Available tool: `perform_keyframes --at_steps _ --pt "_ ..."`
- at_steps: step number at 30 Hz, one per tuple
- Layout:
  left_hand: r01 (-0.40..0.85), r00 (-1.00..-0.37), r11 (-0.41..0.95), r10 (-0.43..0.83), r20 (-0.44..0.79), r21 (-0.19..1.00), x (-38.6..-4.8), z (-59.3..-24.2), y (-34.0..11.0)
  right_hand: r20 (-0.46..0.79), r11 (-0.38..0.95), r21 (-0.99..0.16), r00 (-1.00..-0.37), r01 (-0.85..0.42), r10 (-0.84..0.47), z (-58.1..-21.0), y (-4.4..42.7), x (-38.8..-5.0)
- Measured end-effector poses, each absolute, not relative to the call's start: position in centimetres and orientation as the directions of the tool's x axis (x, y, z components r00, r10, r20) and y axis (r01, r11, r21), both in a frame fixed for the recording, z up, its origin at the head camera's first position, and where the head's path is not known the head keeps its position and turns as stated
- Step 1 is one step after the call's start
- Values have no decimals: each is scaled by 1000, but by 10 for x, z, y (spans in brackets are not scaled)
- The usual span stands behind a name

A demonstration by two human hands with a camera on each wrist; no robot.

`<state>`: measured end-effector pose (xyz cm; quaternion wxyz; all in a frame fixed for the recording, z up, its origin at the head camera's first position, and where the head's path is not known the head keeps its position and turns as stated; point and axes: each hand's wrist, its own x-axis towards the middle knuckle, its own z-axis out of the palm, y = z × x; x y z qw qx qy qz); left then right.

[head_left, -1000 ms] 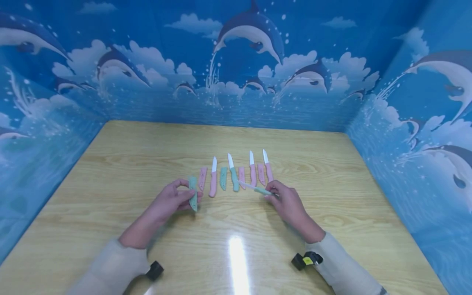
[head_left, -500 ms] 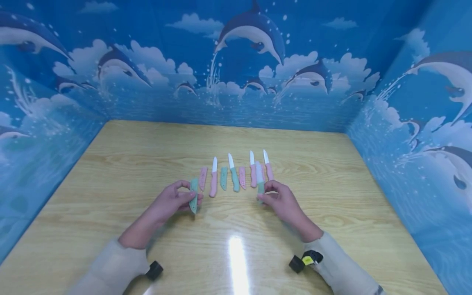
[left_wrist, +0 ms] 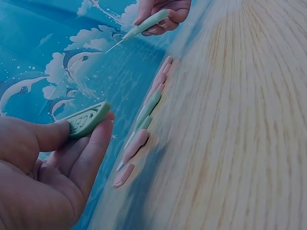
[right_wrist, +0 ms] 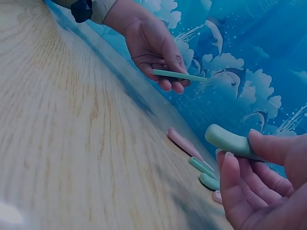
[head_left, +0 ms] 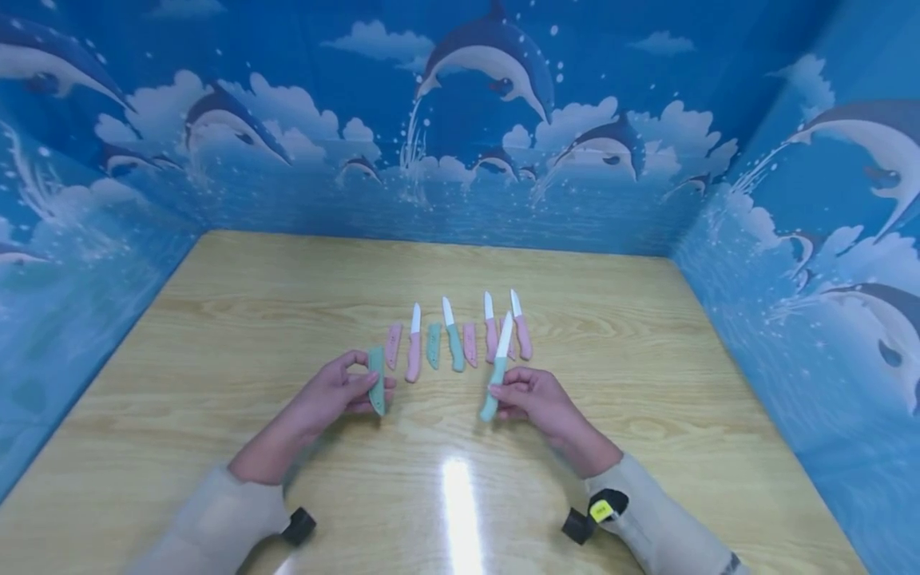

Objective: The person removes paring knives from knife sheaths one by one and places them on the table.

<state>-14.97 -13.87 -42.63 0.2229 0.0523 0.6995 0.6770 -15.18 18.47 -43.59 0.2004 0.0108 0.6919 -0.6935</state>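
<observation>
My left hand (head_left: pixel 345 385) pinches a green knife sheath (head_left: pixel 377 382) between thumb and fingers, above the table; raised lettering shows on the sheath (left_wrist: pixel 86 120) in the left wrist view. My right hand (head_left: pixel 533 399) holds a green-handled knife (head_left: pixel 493 391) by its handle, the white blade pointing up and away. The two are apart, with a gap between the hands. Beyond them lie a pink knife (head_left: pixel 414 356), a second green knife (head_left: pixel 456 348), and two more pink knives, one (head_left: pixel 492 340) partly beside the held blade and one (head_left: pixel 524 337) at the right end.
Among the lying knives are a pink sheath (head_left: pixel 393 346) at the left, a green sheath (head_left: pixel 434 346) and another pink sheath (head_left: pixel 470 345). One more pink sheath (head_left: pixel 512 349) is partly hidden behind the held knife. The wooden table (head_left: pixel 287 295) meets dolphin-printed walls (head_left: pixel 302 200).
My right hand has turned the knife from pointing left to pointing upward and drawn it slightly left and nearer. The left hand, with the sheath, stays almost still.
</observation>
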Motion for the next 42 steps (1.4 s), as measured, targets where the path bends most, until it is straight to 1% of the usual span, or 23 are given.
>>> perform_keyframes --at_steps 5,10,16,21,23,28,30,34,39,42 --pt "-235 -892 87 375 -251 968 -149 -426 -139 -302 38 -952 -917 303 -262 -433 182 -152" --pt "-220 -895 91 377 -238 971 -151 -425 -141 -276 52 -961 -924 272 -266 -429 175 -155" --pt "-165 -907 111 372 -195 980 -156 -422 -147 -226 62 -974 -936 218 -269 -425 154 -164" --pt "-146 -927 127 328 -180 981 -164 -420 -151 -209 103 -977 -945 189 -252 -421 132 -174" --pt "-160 -938 153 285 -199 975 -167 -419 -152 -208 137 -974 -947 179 -245 -420 122 -180" --pt "-146 -968 314 152 -202 938 -178 -417 -158 -195 231 -963 -954 141 -228 -421 101 -194" --pt "-130 -977 393 104 -184 910 -182 -416 -162 -168 282 -954 -959 100 -230 -421 93 -200" --pt "-125 -984 489 50 -171 864 -189 -415 -170 -112 381 -924 -965 14 -236 -424 79 -211" --pt "-140 -984 525 19 -177 839 -198 -413 -175 -115 404 -915 -968 15 -223 -425 58 -222" --pt "-146 -984 548 5 -177 824 -203 -414 -176 -158 424 -904 -963 53 -218 -424 44 -225"
